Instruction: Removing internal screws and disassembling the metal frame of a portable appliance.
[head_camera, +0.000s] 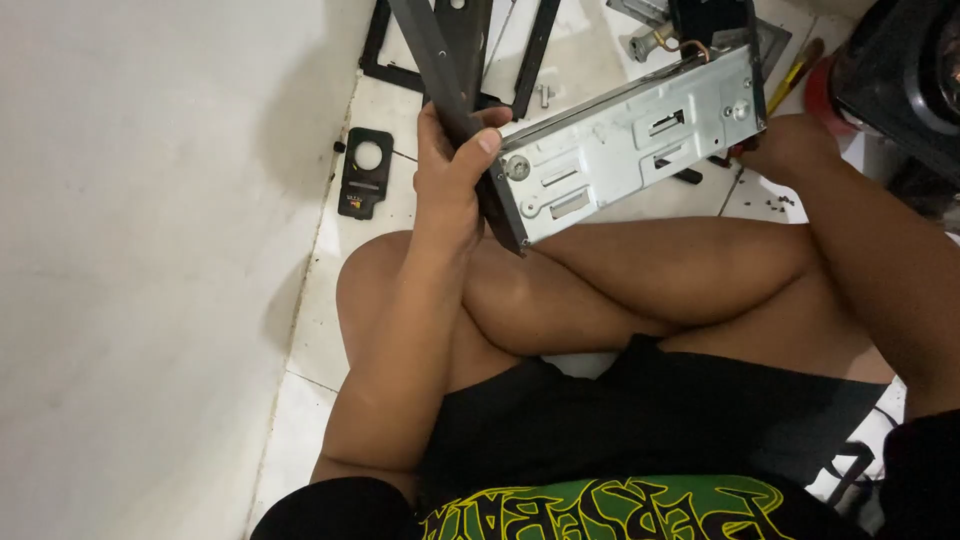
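From the head camera, a person sits cross-legged on the tiled floor (330, 330) with a silver metal case (630, 145) propped on edge above the knees, seemingly so its slotted side faces up. The left hand (450, 175) has its grip clamped on the case's dark end and a grey metal strip (440, 60), steadying both. The right hand (790, 145) sits at the far end, its grip hidden behind the case, so I cannot tell its state; a black plastic part (365, 172) lies nearby on the floor.
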